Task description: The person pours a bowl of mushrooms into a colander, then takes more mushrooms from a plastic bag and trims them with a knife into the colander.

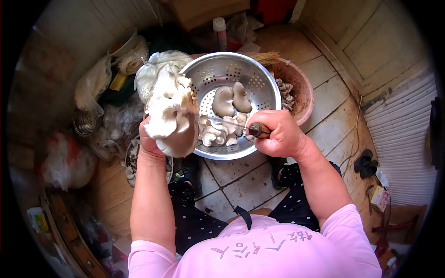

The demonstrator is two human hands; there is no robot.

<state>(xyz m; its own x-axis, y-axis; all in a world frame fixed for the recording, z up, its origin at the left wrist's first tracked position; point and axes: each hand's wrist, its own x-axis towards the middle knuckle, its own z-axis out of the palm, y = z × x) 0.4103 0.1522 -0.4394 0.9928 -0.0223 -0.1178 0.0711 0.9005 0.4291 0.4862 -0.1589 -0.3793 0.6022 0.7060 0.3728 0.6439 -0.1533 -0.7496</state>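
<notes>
My left hand [150, 142] is wrapped around a large cluster of oyster mushrooms [172, 113], raised at the left rim of a metal colander [201, 76]. The cluster hides most of the fingers. My right hand [282, 135] grips the wooden handle of a knife [258, 130] at the colander's front right rim. Its thin blade points left over the colander. Two large grey-brown mushroom caps [223, 102] lie inside, with several smaller pale mushroom pieces [214, 133] nearer to me.
Right of the colander stands a pink tub [303, 90] holding mushroom bits. Low on the left is a bowl of mushrooms [131, 169]. Plastic bags [123, 120] crowd the left side. A spray can [219, 33] and a cardboard box [208, 11] stand behind. Dark slippers [366, 163] lie at right.
</notes>
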